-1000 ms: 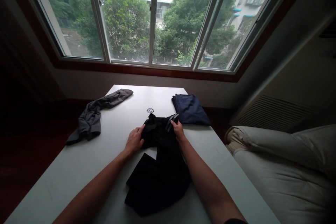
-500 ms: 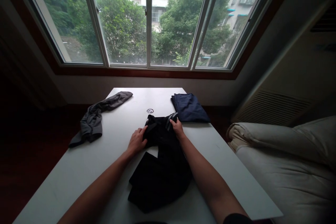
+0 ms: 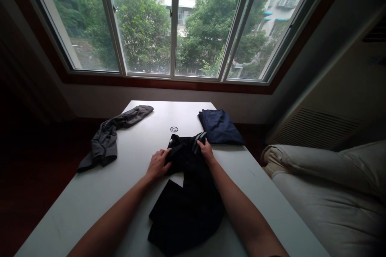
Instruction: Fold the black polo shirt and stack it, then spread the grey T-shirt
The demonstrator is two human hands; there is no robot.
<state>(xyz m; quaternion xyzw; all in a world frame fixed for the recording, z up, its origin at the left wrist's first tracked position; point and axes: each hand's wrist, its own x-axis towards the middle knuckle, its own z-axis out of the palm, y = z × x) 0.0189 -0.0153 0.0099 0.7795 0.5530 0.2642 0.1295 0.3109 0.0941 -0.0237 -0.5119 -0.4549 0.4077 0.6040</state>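
Note:
A pair of black pants (image 3: 193,209) lies on the white table in front of me, its legs toward me and its bunched waist end farther off. Light grey stripes mark the far right corner of the cloth. My left hand (image 3: 159,164) grips the left edge of the waist end, its fingertips partly lost in the dark fabric. At the striped corner, my right hand (image 3: 206,151) pinches the cloth between thumb and fingers. A small pale patch shows on the pants just beyond my left fingers.
A rumpled grey garment (image 3: 104,144) lies along the table's left edge. Folded dark blue cloth (image 3: 221,126) rests at the far right, close to my right hand. The white table (image 3: 132,144) bears a small round mark. A pale sofa (image 3: 325,184) stands to the right, and a window is ahead.
Both hands keep their hold on the black pants and have barely moved. The whole view has shifted slightly, so the table's things appear a little lower and to the right.

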